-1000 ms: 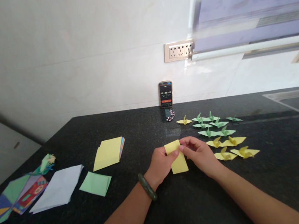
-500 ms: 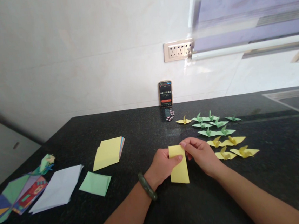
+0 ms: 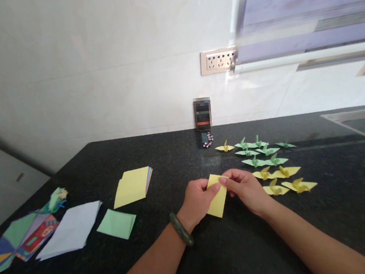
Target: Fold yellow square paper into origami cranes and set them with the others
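A folded yellow sheet of paper (image 3: 217, 202), a narrow rectangle, is held over the dark counter between both hands. My left hand (image 3: 199, 198), with a dark green bangle on its wrist, grips the left side, thumb lying across the front. At the upper right corner my right hand (image 3: 244, 189) pinches the paper between thumb and fingers. The fingers behind the sheet are partly hidden. Just right of my right hand stand yellow paper cranes (image 3: 298, 185), and green paper cranes (image 3: 274, 160) sit behind them.
To the left lie a yellow-topped paper stack (image 3: 132, 187), a folded green paper (image 3: 117, 224), white sheets (image 3: 71, 229) and a colourful printed packet (image 3: 34, 241). A phone (image 3: 202, 114) leans on the wall behind a beaded string (image 3: 208, 141). A sink edge (image 3: 356, 129) is at far right.
The yellow paper has tilted, its lower end swinging left and up. My right thumb has slid slightly down onto its corner. The things on the counter stay put.
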Available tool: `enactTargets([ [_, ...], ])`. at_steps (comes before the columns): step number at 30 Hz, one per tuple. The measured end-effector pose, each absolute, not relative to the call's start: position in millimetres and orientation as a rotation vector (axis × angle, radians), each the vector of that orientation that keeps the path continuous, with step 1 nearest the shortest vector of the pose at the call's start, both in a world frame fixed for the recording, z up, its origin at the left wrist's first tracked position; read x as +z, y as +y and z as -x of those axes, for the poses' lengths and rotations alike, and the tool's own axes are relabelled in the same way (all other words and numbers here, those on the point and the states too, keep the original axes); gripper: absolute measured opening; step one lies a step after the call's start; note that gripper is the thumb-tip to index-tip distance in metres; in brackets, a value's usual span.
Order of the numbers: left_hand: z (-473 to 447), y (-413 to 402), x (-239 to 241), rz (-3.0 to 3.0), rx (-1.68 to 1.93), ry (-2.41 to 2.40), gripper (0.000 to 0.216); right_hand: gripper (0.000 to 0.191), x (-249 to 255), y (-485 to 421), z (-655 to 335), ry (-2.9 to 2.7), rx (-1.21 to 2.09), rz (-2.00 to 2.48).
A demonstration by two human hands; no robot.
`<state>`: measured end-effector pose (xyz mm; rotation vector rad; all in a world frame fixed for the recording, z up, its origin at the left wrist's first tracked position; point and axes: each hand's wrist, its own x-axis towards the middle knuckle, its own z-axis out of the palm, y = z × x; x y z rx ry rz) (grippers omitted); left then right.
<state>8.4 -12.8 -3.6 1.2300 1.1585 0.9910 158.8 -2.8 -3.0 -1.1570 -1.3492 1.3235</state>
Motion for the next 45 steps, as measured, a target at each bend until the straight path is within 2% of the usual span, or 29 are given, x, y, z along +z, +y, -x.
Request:
enactTargets([
  [14,-11,-14,-2,-1.048,1.065,1.182,0.027,0.037,-7,-4,-155,-1.339,1.263,1.207],
  [28,-5,-2,0,-0.628,1.389,0.94,0.027,0.026,-12,-10,-147,-1.576,1.334,1.277],
  [35,-8,0,-1,-0.59,1.431,0.99,0.027,0.021,-5,-4,-156,-1.329,1.225,1.24],
  [38,-7,-1,0,-0.614,1.418,0.969,0.023,0.022,0,-3,-163,-1.384,1.216,1.125],
  [39,-6,-1,0,-0.615,1.396,0.937,0.022,0.024,2,-3,-166,-1.458,1.198,1.075],
  [41,-4,0,2,-0.603,1.329,0.88,0.02,0.016,5,-4,-170,-1.611,1.065,0.978],
  [44,-3,0,2,-0.606,1.241,0.811,0.017,0.037,10,-7,-172,-1.901,0.744,0.8],
  [45,-3,0,2,-0.619,1.218,0.79,0.016,0.036,11,-8,-172,-1.981,0.665,0.743],
])
